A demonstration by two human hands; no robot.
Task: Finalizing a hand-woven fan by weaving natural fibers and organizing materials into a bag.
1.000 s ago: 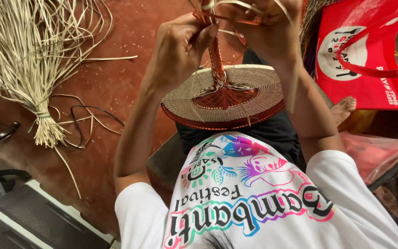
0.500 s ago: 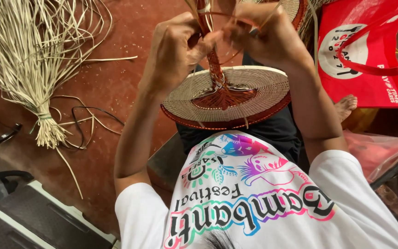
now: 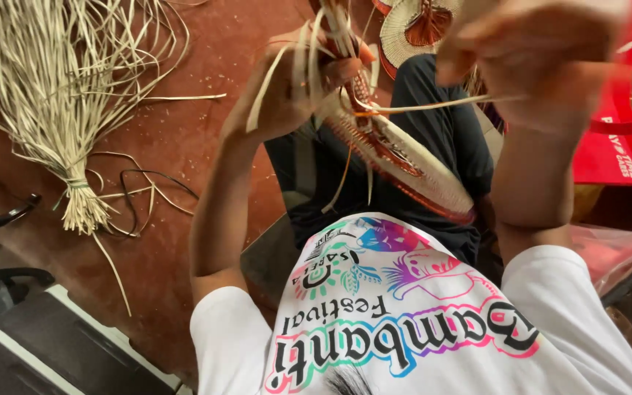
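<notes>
Straw strips [image 3: 309, 55] sit clamped in our left hand [image 3: 294, 88] at twelve o'clock, with the tilted woven fan [image 3: 404, 157]. Our right hand [image 3: 535, 51] at one o'clock blurs; we cannot tell its grip.

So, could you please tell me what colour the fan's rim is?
Reddish-brown, around a pale straw-coloured fan; the head view shows it.

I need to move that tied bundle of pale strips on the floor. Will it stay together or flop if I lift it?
The bundle of strips is bound only near one end, so it probably holds there. The long ends fan loosely, so they likely droop and splay. It looks thin and dry, probably light.
</notes>
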